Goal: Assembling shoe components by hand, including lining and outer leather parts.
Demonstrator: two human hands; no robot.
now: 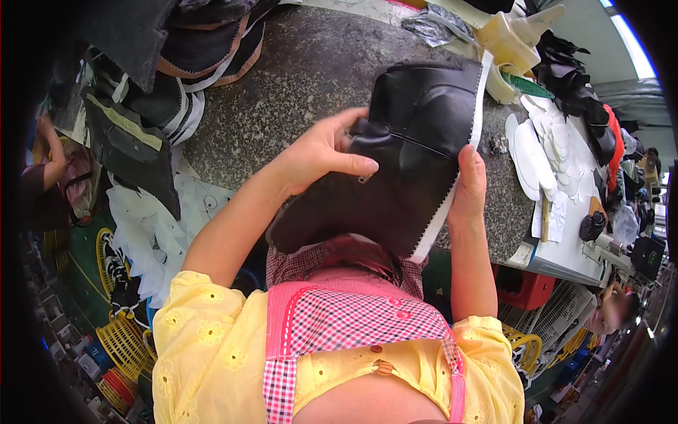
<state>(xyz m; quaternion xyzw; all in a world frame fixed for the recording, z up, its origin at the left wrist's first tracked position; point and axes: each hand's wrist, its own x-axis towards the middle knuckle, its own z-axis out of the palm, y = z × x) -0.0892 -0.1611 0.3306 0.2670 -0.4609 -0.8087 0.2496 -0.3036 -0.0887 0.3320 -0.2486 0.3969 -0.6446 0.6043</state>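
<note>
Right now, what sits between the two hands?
In the head view, the black leather boot upper spans the gap: the left hand grips its left side and the right hand holds its white zigzag-edged lining.

Smooth, faintly glossy black leather upper [417,148] over a rough speckled stone table [296,92].

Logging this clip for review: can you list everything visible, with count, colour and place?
Boot upper: one, black with white zigzag-edged lining, held over the table.
Table: one, grey speckled stone, centre.
Stacked uppers: several, black with tan and white trim, upper left.
White insole pieces: many, right side of the table.
Cream shoe lasts: a few, top right.
Yellow baskets: several, lower left floor.
Red stool: one, below the table's right end.
Left hand: grips the upper's left side.
Right hand: holds its white edge.
</note>
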